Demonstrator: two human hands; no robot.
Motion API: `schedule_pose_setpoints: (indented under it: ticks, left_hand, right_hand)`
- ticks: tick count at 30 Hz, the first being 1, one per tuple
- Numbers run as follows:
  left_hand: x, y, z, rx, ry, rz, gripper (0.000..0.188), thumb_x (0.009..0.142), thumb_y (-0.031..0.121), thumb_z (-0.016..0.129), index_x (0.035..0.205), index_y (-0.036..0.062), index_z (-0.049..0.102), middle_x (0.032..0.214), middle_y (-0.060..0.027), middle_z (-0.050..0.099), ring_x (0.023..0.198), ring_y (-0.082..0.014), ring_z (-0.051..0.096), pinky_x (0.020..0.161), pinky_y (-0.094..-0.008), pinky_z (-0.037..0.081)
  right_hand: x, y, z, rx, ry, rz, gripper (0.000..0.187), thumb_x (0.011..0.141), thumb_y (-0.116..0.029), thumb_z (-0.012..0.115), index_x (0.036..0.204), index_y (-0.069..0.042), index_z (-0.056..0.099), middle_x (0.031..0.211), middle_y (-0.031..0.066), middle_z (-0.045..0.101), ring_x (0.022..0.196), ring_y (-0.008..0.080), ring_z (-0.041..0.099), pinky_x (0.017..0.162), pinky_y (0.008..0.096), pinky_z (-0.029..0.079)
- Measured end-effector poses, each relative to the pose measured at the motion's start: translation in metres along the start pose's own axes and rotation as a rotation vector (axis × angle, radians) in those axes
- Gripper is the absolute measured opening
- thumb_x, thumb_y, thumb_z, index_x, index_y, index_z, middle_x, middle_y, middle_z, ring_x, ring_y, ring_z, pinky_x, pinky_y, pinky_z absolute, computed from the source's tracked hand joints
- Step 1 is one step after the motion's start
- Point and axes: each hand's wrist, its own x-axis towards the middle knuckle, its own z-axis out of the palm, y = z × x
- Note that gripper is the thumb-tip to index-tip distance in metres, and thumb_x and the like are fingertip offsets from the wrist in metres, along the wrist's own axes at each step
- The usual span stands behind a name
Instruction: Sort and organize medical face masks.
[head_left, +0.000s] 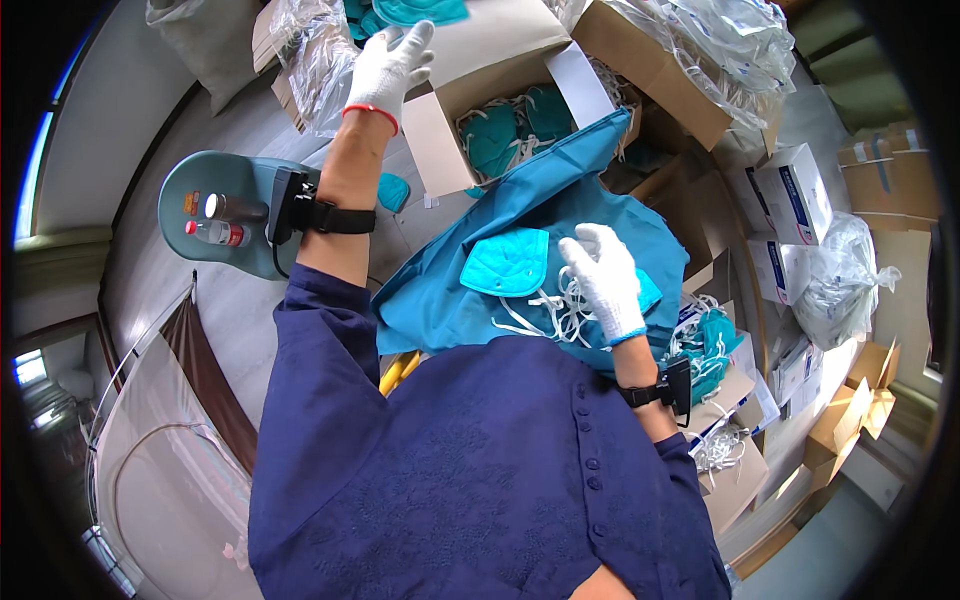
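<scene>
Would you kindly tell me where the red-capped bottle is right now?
In the head view, the red-capped bottle is at the left, on the grey-green stool, next to a dark cylindrical container.

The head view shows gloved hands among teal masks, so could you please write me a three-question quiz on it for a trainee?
1. Multiple choice: what colour is the glove's cuff edge on the left hand?
A: blue
B: red
C: green

2. True or false: the red-capped bottle lies inside the open cardboard box.

3. Fill in the blank: the right hand is next to thin white ____ on the teal cloth.

Key:
1. B, red.
2. False: the red-capped bottle is on the grey-green plastic surface; the open cardboard box has teal masks in it.
3. Straps.
</scene>
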Motion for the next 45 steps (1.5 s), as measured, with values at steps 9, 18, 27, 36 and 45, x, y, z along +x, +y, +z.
schedule_pose_setpoints:
  ticks: [9,18,27,36,45]
  left_hand:
    - [-0.151,-0.093,0.023,0.587,-0.16,-0.18,0.038,0.083,0.028,0.074,0.106,0.0007,0.063,0.098,-0.0142,0.069,0.09,-0.0204,0.067,0.083,-0.0327,0.052]
    - [-0.216,-0.04,0.048,1.064,-0.383,0.574,0.056,0.07,0.019,0.078,0.121,0.0073,0.059,0.129,-0.0162,0.058,0.124,-0.0352,0.051,0.102,-0.0414,0.041]
    - [-0.213,-0.053,0.079,0.793,-0.489,0.354,0.021,0.086,0.01,0.063,0.106,0.006,0.063,0.09,-0.0165,0.064,0.08,-0.0342,0.065,0.071,-0.0371,0.052]
    - [-0.203,-0.058,0.098,0.301,-0.423,-0.142,0.027,0.099,0.022,0.055,0.089,-0.0006,0.066,0.07,-0.0026,0.057,0.065,-0.0068,0.047,0.059,-0.0268,0.042]
    - [-0.179,-0.104,0.1,0.475,-0.13,0.057,0.033,0.097,0.026,0.052,0.087,-0.0014,0.066,0.074,-0.0169,0.064,0.066,-0.028,0.061,0.064,-0.0373,0.046]
  right_hand:
    - [0.002,0.016,0.027,-0.012,-0.236,-0.016,0.042,0.081,-0.039,0.073,0.093,0.001,0.067,0.083,0.0127,0.068,0.079,0.0219,0.066,0.073,0.0332,0.051]
    - [-0.002,-0.002,0.01,0.89,-0.286,0.313,0.022,0.087,-0.025,0.07,0.082,-0.006,0.059,0.064,0.0007,0.055,0.053,0.0079,0.051,0.047,0.0237,0.04]
    - [-0.022,-0.014,-0.008,0.628,-0.363,0.083,0.02,0.093,-0.019,0.063,0.103,-0.001,0.062,0.078,0.0024,0.061,0.061,0.0068,0.051,0.054,0.0239,0.044]
    - [-0.037,-0.004,-0.014,-0.119,0.063,-0.908,0.007,0.086,-0.005,0.063,0.091,-0.005,0.068,0.08,0.0076,0.066,0.071,0.0202,0.065,0.063,0.0299,0.05]
    - [-0.07,-0.038,-0.056,0.402,-0.304,-0.806,0.013,0.077,0.009,0.066,0.084,-0.002,0.065,0.079,0.0065,0.067,0.074,0.0175,0.066,0.069,0.0284,0.053]
